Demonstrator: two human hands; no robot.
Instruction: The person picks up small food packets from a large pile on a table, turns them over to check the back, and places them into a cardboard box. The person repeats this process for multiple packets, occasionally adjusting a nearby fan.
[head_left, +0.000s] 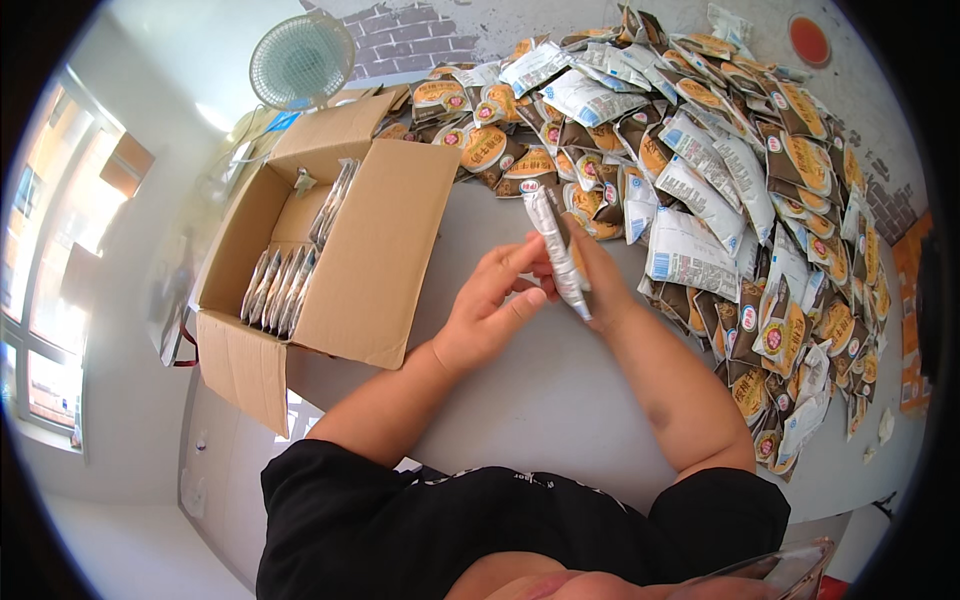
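Note:
My right hand grips a thin brown-and-white foil snack packet, seen nearly edge-on above the grey table. My left hand is just left of the packet, its thumb apart and its fingers reaching towards the packet's edge. Whether those fingertips touch it is hard to tell. To the left stands an open cardboard box with its flaps folded out. Inside, a row of upright packets fills the near end, and more packets stand along the right wall.
A large heap of loose packets, some brown side up and some white side up, spreads across the back and right of the table. Behind the box is a round fan. A red disc-shaped item is at the far right.

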